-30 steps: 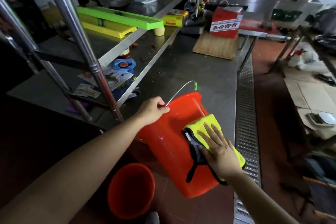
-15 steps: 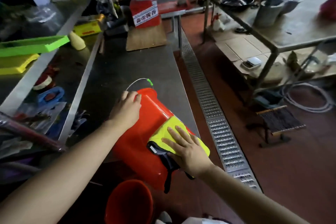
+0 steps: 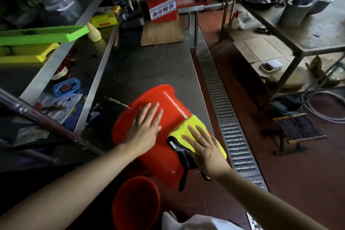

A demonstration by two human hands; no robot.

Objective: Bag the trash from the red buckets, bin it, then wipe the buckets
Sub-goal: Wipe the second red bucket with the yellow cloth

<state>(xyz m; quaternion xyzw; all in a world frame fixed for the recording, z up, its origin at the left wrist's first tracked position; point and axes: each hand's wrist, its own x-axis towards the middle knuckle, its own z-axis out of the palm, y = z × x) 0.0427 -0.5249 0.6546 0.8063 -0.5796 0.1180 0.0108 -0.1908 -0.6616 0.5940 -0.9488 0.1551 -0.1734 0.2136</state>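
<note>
1. While tipped on its side at the counter edge, bucket: light, smooth, likely slippery.
2. Left hand flat, fingers straight, steadying.
3. Right hand flat, pressing cloth.
4. Best gripped at rim.

There is one view only, from the camera on my head, so nothing is shared with a second view. It looks forward and steeply down along my forearms, close over my left hand and right hand on the tilted red bucket. The wide lens bends the steel counter away ahead of me, shelving at the left edge, floor drain grate and red floor to my right.
</note>
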